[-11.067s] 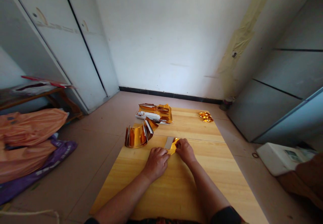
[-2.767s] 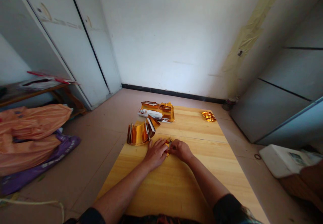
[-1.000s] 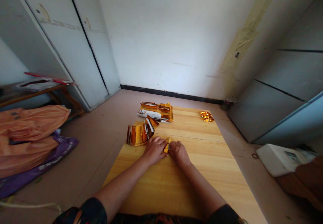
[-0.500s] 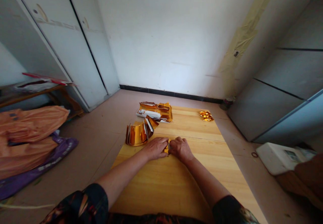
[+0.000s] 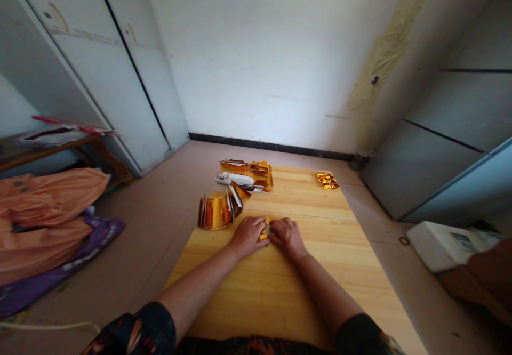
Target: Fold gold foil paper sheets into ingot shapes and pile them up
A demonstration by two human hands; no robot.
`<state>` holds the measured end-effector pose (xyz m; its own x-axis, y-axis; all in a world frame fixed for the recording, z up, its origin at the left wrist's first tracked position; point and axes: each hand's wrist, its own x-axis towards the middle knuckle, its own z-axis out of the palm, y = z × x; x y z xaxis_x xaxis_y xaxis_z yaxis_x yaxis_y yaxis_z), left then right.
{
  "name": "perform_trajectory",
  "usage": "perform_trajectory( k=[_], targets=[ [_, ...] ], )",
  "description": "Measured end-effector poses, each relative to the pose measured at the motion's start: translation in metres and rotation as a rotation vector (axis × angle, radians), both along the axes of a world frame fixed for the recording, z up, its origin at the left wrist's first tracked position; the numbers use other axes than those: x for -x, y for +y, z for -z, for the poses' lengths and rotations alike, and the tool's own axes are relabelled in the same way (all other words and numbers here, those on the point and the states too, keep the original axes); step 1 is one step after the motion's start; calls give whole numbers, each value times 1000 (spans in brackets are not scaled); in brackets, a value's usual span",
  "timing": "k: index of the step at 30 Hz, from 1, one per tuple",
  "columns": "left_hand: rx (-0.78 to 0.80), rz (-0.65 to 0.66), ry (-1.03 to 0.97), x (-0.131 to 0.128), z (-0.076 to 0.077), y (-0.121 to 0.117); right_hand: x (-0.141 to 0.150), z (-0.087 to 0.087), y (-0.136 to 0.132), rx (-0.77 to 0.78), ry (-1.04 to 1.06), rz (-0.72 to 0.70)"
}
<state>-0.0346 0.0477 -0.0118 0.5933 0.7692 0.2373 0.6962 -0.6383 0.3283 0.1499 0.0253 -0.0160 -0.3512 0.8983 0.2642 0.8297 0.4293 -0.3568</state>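
Note:
Between my hands, on the wooden table (image 5: 296, 296), lies a small piece of gold foil paper (image 5: 263, 234), mostly covered by my fingers. My left hand (image 5: 248, 236) is closed on its left side. On its right side, my right hand (image 5: 287, 237) presses with bent fingers close together. Just beyond my left hand, a curved stack of gold foil sheets (image 5: 219, 210) rests near the table's left edge. Farther back sits another pile of gold foil sheets (image 5: 260, 174) with a white packet (image 5: 234, 179) against it. Several folded gold foil pieces (image 5: 327, 180) lie at the far right corner.
A white wall (image 5: 256, 51) stands behind the table. To the left are a grey cabinet (image 5: 120, 78) and orange and purple bags (image 5: 52, 206). A white box (image 5: 438, 245) is on the right, below a grey fridge-like unit (image 5: 440, 158).
Both hands stay on the foil piece with small finger shifts; my right hand's fingers look slightly flatter and more stretched. The camera view has shifted a little. The stacks have not moved.

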Motion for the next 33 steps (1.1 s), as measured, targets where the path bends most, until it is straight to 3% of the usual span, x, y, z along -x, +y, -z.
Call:
perform_trajectory(
  k=[6,10,15,21,27,33],
  targets=[
    [48,-37,26,-3,-12,-5,-6,5,8,10,37,-27],
    [38,-36,31,-3,-11,-4,-6,3,9,38,17,-4],
    [-9,-11,62,-1,-9,-4,3,-23,0,104,-133,-11],
    [-32,11,146,-6,-20,-22,9,-53,-5,131,-324,-69],
    [-29,50,175,-5,-28,-18,-10,-38,5,142,-171,-191],
    [-19,177,69,2,-23,-6,-19,-18,-6,35,17,-140]
  ],
)
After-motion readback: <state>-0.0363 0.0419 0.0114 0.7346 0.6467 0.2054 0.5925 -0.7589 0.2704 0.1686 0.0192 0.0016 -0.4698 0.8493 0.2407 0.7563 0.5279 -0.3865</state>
